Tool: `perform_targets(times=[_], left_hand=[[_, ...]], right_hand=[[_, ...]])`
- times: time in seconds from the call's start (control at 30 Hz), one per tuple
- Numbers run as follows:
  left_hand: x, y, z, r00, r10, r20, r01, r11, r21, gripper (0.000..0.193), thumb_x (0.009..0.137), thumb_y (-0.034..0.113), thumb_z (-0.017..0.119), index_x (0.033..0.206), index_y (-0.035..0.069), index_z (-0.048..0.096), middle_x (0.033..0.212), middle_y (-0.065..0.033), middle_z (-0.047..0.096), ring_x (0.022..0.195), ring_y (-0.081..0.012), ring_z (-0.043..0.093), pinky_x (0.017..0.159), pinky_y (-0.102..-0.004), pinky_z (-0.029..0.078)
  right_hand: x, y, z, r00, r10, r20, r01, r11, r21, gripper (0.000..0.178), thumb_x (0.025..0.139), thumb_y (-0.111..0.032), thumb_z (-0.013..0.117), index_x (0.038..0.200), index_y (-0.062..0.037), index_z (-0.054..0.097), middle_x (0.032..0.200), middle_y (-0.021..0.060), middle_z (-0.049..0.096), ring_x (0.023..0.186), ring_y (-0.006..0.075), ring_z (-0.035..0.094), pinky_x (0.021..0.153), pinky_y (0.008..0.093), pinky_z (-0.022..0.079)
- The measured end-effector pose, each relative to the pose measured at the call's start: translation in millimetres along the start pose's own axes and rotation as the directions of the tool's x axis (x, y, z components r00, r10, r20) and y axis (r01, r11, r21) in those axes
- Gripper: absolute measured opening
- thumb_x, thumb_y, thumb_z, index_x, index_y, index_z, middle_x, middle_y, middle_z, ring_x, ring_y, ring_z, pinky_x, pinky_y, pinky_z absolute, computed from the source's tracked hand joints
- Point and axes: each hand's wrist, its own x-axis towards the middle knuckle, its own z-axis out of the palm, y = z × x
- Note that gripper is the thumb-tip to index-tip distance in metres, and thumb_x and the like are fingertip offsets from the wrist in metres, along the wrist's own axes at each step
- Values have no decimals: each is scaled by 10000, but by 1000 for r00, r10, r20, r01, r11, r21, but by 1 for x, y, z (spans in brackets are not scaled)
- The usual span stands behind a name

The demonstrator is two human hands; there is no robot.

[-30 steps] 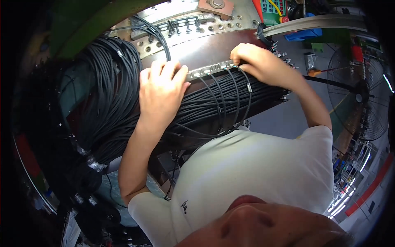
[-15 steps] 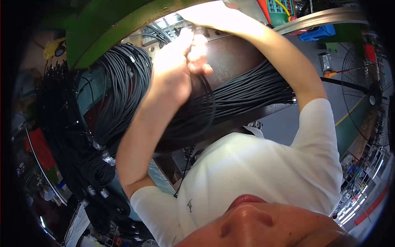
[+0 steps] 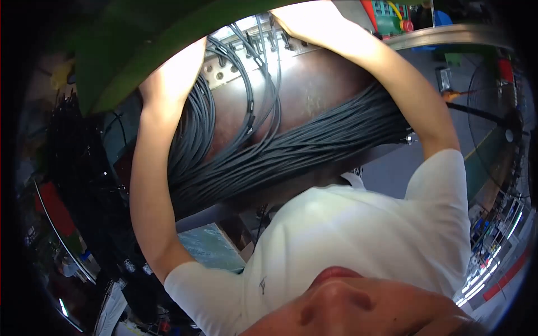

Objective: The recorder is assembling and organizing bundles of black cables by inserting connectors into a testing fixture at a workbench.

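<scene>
My left hand (image 3: 180, 68) reaches up under the green machine guard (image 3: 151, 39), its fingers hidden there. Beside its wrist hangs a coil of black cables (image 3: 196, 120). At the top, my right hand (image 3: 314, 22) is bright with glare and its fingers cannot be made out. It is nearest to the right end of a lit metal fixture (image 3: 221, 73) with holes. Several thin black cables (image 3: 249, 106) run down from the fixture between my hands. They reach a thick bundle of black cables (image 3: 314, 131) lying across the brown metal table (image 3: 302, 84).
More black cables (image 3: 78, 168) hang in a mass at the left. A curved metal rim (image 3: 448, 35) stands at the upper right, near a green box (image 3: 389, 23). Farther right is a floor fan (image 3: 507, 134). A green-grey board (image 3: 210, 246) lies below my left elbow.
My left hand, earlier closed near the middle with dark cables hanging below it, has moved left and up under the guard. The fixture and its cables are now uncovered. My right hand shifted slightly right.
</scene>
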Motion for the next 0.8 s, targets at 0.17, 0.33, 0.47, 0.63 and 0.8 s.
perform_targets(times=[0.17, 0.33, 0.47, 0.63, 0.8], left_hand=[[3, 3, 44, 970, 188, -157, -173, 979, 105, 254, 802, 132, 640, 1052, 141, 688, 959, -42, 684, 841, -218, 650, 775, -305, 506], [-2, -1, 50, 976, 175, -126, -167, 984, 67, 196, 829, 210, 656, 983, 95, 696, 879, -83, 676, 779, -261, 640, 737, -343, 509], [-6, -11, 50, 993, -15, -118, -6, 984, -181, 290, 823, 320, 678, 920, 47, 688, 825, -128, 665, 706, -308, 629, 664, -384, 508], [-9, -21, 54, 983, 143, -114, -140, 989, 41, 357, 809, 385, 681, 914, 44, 688, 824, -133, 666, 704, -312, 629, 662, -393, 505], [7, -4, 33, 997, -68, 28, 71, 990, -124, 367, 815, 383, 665, 968, 50, 670, 895, -137, 661, 802, -317, 631, 730, -397, 503]], right_hand=[[-10, -5, -26, 997, 75, -24, -76, 995, -63, 246, 889, -225, 530, 970, -28, 652, 835, 149, 658, 735, 307, 628, 693, 393, 508], [-20, -12, -35, 994, 100, 44, -96, 993, -73, 260, 892, -237, 542, 1035, -36, 625, 910, 152, 645, 796, 295, 623, 730, 374, 498], [-23, -13, -42, 989, 115, 88, -108, 991, -77, 285, 893, -246, 551, 1087, -43, 603, 969, 155, 634, 844, 285, 619, 759, 358, 490], [-46, -13, -64, 979, 137, 152, -127, 989, -74, 329, 896, -257, 562, 1153, -52, 575, 1044, 158, 620, 905, 273, 613, 796, 339, 480], [-24, -25, -65, 971, 146, 190, -131, 987, -90, 382, 898, -269, 573, 1218, -61, 548, 1119, 161, 606, 965, 261, 608, 833, 320, 470]])
